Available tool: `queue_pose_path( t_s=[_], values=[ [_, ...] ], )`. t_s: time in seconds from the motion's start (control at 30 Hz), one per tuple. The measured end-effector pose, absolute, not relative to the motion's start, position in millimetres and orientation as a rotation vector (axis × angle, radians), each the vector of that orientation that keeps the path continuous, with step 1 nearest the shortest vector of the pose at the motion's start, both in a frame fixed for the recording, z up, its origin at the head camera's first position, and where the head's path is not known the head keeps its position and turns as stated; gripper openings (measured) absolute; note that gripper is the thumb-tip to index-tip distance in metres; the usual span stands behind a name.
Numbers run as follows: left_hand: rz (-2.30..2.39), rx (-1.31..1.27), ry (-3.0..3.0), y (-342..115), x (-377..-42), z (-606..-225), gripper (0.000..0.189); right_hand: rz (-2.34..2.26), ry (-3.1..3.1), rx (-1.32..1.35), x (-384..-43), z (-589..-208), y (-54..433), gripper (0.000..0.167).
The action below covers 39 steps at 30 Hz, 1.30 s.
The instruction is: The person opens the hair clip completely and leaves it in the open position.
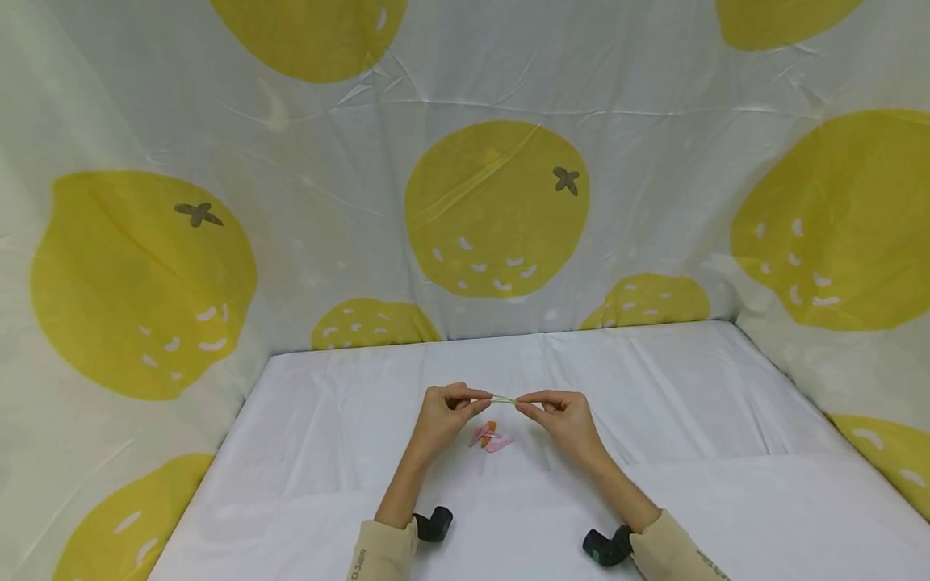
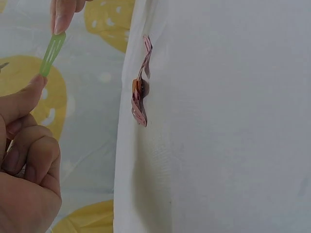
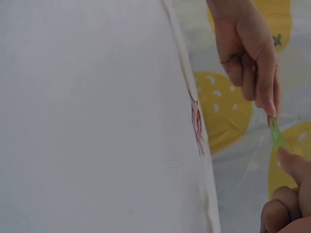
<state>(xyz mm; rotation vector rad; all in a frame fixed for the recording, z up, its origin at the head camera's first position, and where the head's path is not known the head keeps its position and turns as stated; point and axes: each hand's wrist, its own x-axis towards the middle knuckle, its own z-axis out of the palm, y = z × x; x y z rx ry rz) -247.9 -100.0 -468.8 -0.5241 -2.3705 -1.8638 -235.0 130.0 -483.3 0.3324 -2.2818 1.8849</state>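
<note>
A green snap hair clip (image 2: 52,54) is held in the air between both hands, above the white table. My left hand (image 1: 449,415) pinches one end between thumb and index finger. The other end is pinched by my right hand (image 1: 563,421) in the same way. On the table just below the hands lies a small pile of hair clips (image 1: 496,443), pink ones with an orange one (image 1: 489,432) among them. The wrist views show the pile from the side, so its pieces overlap and cannot be told apart fully.
White cloth covers the table (image 1: 327,452). Behind and at both sides hangs a curtain (image 1: 647,202) with large yellow lemons. Black wrist devices (image 1: 436,524) sit near the beige sleeves (image 1: 385,551).
</note>
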Motion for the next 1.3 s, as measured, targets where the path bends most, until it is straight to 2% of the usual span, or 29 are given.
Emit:
queue_pose_path(
  t_s=[0.5, 1.07, 1.3],
  values=[
    [-1.789, -0.348, -2.486, -104, -282, -471, 0.007, 1.883, -2.389, 0.238, -273, -491, 121, 0.021],
    [-1.779, -0.148, -2.495, -96, -318, -486, 0.006, 1.936, -2.43, 0.042, -317, -505, 112, 0.013],
    [-1.795, -0.106, -2.494, -95, -322, -487, 0.008, 1.85, -2.418, 0.064, -327, -509, 106, 0.012]
  ],
)
